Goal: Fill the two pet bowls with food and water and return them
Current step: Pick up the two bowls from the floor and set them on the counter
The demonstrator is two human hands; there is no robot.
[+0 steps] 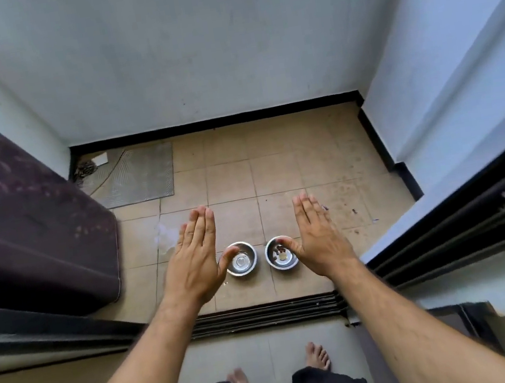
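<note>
Both hands (pixel 193 256) (pixel 318 237) hover flat and empty above the bowls (pixel 241 262) (pixel 282 257); a careless lift could scatter the leftover kibble.

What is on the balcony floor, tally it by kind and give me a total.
Steel pet bowls: 2, left bowl and right bowl, side by side
Grey mat: 1, far left corner
White card: 1, on the mat's corner
Total: 4
</note>
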